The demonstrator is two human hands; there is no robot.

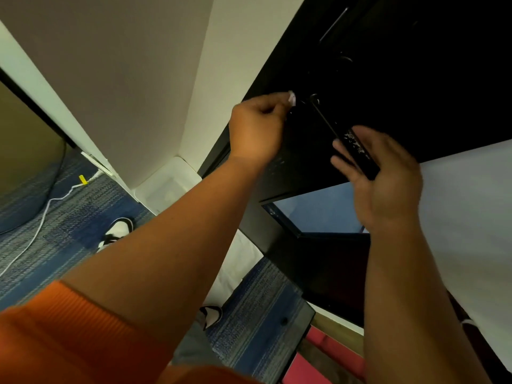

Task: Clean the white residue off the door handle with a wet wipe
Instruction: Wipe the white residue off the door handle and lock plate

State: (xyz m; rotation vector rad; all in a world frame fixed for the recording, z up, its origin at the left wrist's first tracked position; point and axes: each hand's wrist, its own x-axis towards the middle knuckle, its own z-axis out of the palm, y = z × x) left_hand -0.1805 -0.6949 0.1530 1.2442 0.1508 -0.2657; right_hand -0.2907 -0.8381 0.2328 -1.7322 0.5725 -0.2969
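Pinched in the left hand [256, 128], the wipe [291, 97] presses against the black door [415, 79] just beside the handle's upper end, the grip closed on it. Right hand [385, 178] cups the handle [346, 142] from below, its grip loose, fingers [343, 164] curled half round the lower end without clamping (white residue [356, 144] speckles that end, just above the fingers). Both forearms reach up from an orange sleeve [69, 336]. Blue carpet [69, 217] lies below.
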